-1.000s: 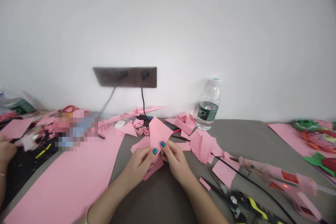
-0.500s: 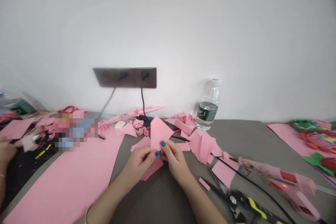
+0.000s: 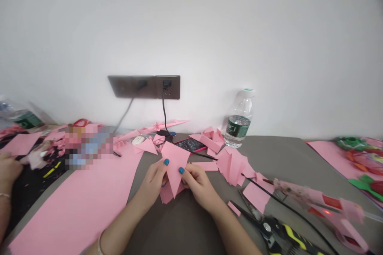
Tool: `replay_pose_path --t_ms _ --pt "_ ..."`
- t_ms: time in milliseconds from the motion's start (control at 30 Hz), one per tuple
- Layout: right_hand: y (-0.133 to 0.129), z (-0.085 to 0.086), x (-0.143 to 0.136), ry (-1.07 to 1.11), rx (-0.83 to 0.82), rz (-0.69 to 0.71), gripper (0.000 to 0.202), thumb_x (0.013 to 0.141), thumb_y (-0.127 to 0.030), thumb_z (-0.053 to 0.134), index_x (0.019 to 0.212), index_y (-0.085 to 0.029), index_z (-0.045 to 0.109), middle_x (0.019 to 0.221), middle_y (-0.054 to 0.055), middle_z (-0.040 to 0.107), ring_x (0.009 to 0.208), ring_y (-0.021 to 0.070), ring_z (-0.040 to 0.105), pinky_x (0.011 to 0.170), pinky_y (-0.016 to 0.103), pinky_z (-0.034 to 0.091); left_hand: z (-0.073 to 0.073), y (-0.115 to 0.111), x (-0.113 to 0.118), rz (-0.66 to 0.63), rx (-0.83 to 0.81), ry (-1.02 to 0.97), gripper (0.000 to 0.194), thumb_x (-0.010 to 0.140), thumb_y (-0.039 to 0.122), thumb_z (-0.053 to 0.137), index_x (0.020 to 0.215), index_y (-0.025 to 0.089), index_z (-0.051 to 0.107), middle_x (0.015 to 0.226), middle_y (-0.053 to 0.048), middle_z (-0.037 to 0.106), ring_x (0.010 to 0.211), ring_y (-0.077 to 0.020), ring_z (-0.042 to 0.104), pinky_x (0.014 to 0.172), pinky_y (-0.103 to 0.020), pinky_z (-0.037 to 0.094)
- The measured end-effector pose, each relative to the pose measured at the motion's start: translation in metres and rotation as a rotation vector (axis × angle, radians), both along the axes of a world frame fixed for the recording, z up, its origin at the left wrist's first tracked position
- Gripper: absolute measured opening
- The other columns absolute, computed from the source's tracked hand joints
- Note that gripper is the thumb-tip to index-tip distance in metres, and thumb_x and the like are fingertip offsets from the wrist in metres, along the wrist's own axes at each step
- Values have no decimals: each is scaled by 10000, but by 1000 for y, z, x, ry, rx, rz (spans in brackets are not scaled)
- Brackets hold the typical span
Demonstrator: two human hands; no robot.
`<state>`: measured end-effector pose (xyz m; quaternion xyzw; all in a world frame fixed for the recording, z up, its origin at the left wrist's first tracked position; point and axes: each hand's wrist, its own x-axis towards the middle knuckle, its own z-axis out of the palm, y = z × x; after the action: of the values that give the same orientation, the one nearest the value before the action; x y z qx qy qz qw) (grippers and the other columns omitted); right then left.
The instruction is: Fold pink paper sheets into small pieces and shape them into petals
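A folded piece of pink paper (image 3: 175, 163) is pinched between both my hands low over the grey table (image 3: 287, 155). My left hand (image 3: 154, 181) grips its left edge, thumb on top. My right hand (image 3: 197, 183) grips the right edge, thumb pressing on the paper. Blue polish shows on both thumbnails. Under the held piece lie more pink paper pieces (image 3: 167, 193). A phone with a pink case (image 3: 191, 144) lies just behind the held paper.
A large pink sheet (image 3: 80, 203) covers the table at left. Folded pink scraps (image 3: 233, 163), a water bottle (image 3: 239, 119), pliers with yellow-black handles (image 3: 278, 233) and a pink glue gun (image 3: 329, 207) lie to the right. Another person's hand (image 3: 7, 169) works at far left.
My hands have lowered the pink paper toward the table and shifted it slightly left, turning it so its point hangs down. The phone behind it has come into view.
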<state>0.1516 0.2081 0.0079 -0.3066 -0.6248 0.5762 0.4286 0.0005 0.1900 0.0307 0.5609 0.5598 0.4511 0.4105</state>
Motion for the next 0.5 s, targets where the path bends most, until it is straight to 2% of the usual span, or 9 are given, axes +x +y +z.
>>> replay_pose_path --t_ms 100,300,500 --pt "0 1 0 -31 6 27 435 925 -459 451 589 -207 339 586 -54 271 527 94 253 498 252 211 -4 1 -2 81 -44 -18 470 830 589 476 566 213 377 552 46 356 518 -118 328 466 -241 274" --pt "-1 1 1 -28 16 72 421 938 -432 441 597 -203 345 592 -53 265 532 93 239 501 250 206 -12 5 -8 83 -1 -4 461 882 524 407 538 226 332 518 53 330 498 -123 341 472 -252 286" --pt "0 8 0 -28 38 70 415 924 -450 456 603 -189 416 614 -37 310 562 105 266 519 252 218 -11 7 -14 103 61 96 463 934 414 337 512 224 326 479 48 335 477 -125 343 476 -264 283"
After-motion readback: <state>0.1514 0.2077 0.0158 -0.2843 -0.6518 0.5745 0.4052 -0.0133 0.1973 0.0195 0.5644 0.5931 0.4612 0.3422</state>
